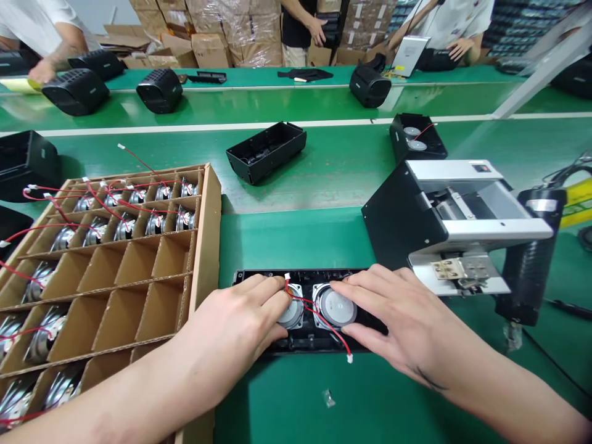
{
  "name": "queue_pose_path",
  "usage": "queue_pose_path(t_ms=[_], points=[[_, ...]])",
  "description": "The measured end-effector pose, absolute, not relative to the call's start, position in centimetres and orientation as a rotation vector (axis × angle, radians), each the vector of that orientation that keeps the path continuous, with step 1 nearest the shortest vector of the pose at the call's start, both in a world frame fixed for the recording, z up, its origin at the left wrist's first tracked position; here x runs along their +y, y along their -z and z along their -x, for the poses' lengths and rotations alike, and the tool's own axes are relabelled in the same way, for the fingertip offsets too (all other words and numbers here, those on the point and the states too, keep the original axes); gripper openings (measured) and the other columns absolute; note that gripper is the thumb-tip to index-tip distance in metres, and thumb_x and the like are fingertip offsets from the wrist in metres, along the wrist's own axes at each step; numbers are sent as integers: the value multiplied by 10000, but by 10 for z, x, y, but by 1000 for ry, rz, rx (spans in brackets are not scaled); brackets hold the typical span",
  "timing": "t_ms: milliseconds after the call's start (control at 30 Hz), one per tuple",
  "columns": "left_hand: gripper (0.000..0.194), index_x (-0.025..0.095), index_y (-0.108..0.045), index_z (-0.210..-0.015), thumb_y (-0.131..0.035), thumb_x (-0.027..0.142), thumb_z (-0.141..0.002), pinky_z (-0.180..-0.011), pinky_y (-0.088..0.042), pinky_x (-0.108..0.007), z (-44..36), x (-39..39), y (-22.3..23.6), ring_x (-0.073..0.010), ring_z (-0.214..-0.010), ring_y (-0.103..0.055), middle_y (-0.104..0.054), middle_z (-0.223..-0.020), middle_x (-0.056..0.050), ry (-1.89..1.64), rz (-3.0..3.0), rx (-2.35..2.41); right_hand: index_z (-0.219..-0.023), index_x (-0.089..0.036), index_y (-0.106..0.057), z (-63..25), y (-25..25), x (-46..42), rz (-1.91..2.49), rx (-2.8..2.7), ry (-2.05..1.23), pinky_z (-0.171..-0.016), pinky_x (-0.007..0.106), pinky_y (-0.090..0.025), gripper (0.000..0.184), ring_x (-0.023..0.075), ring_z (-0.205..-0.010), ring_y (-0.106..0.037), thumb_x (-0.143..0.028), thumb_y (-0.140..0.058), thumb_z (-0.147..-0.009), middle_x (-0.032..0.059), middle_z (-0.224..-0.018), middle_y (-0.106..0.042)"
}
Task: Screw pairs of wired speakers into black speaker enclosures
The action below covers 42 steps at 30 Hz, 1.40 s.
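Grasping left speaker (290, 317) with left hand (247, 316), right speaker (338, 307) with right hand (398, 309). Side by side in a black panel (314, 343), flat on the green table (282, 394), between a divided cardboard box (209, 231) at left and a silver machine (485, 229) at right.

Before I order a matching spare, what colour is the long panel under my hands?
The long panel is black, seen best in the head view.

head camera | worn on the person's head | faces forward and down, close over green bench (282, 401) | near: left hand (252, 311), right hand (391, 314), just below mid-frame; forearms (161, 370) entering from lower corners | far: cartons (210, 49) along top edge
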<state>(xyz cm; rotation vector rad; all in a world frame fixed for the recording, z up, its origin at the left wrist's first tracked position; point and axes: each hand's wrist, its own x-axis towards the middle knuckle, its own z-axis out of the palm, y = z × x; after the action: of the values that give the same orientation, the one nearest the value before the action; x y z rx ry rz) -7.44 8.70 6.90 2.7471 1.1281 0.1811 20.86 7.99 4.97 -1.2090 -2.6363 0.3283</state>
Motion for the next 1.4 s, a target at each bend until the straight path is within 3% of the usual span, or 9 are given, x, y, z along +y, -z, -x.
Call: queue_pose_path(t_ms=[267, 467, 600, 767, 900, 1000, 1133, 1267, 1400], points=[[216, 199, -692, -1085, -794, 268, -908, -866, -667, -449, 75, 85, -76, -319, -1038, -747, -746, -1195, -114, -101, -2715, 1167, -1367, -226, -586, -206, -49, 83, 1217, -2689, -172, -718, 438, -460, 489, 270, -994, -628, -296, -782, -924, 37, -1196, -697], [319, 273, -668, -1319, -492, 367, -1071, -782, -671, -373, 96, 68, -92, -279, -1021, -757, -766, -1213, -67, -426, -2918, 1134, -1366, -242, -599, -220, -67, 63, 1132, -2364, -183, -971, 435, -551, 323, 227, -1111, -682, -211, -585, -1045, 28, -1297, -708], [778, 338, -414, -1608, -672, 606, -924, -987, -617, -509, 100, 76, -79, -407, -1345, -600, -538, -1586, -82, -408, -3043, 1030, -1155, -345, -705, -257, -73, 27, 1493, -1678, -126, -956, 392, -599, 223, 238, -998, -729, -230, -564, -1027, -21, -1074, -754], [1139, 390, -326, -1643, -886, 504, -657, -1075, -485, -729, 72, 93, -56, -542, -1495, -370, -231, -1746, -106, -273, -3001, 959, -1392, -260, -627, -332, -48, 32, 1882, -921, -365, -999, 471, -589, 510, 349, -1240, -626, -572, -612, -989, 86, -1433, -609], [909, 425, -403, -1598, -789, 318, -782, -1041, -538, -642, 59, 98, -58, -457, -1407, -526, -379, -1692, -93, -206, -2916, 1000, -1473, -211, -547, -378, -34, 77, 1773, -870, -641, -1030, 420, -566, 594, 305, -1350, -543, -561, -639, -1003, 122, -1507, -539], [741, 437, -485, -1546, -715, 280, -859, -1006, -563, -579, 57, 94, -65, -407, -1312, -612, -477, -1632, -86, -227, -2883, 1011, -1299, -146, -639, -395, -29, 104, 1591, -827, -1013, -851, 368, -615, 494, 229, -1068, -676, -562, -602, -1035, 129, -1261, -659], [688, 446, -535, -1504, -721, 298, -858, -1021, -543, -584, 55, 78, -61, -421, -1358, -564, -474, -1630, -72, -261, -2839, 1086, -1150, -116, -656, -401, -21, 108, 1179, -728, -1365, -662, 281, -602, 379, 148, -772, -658, -478, -636, -1037, 60, -963, -664], [733, 481, -555, -1462, -764, 299, -783, -990, -555, -618, 43, 61, -51, -439, -1355, -545, -451, -1638, -41, -258, -2788, 1110, -1168, -171, -626, -395, -26, 82, 611, -632, -1421, -619, 167, -612, 526, 88, -751, -631, -487, -881, -834, -16, -868, -605], [696, 452, -580, -1434, -782, 307, -783, -1000, -550, -632, 27, 52, -54, -435, -1343, -552, -442, -1642, -71, -245, -2745, 1138, -1214, -208, -567, -374, -47, 55, 174, -537, -1448, -444, -30, -465, 661, 38, -757, -638, -387, -974, -725, -42, -849, -608]])
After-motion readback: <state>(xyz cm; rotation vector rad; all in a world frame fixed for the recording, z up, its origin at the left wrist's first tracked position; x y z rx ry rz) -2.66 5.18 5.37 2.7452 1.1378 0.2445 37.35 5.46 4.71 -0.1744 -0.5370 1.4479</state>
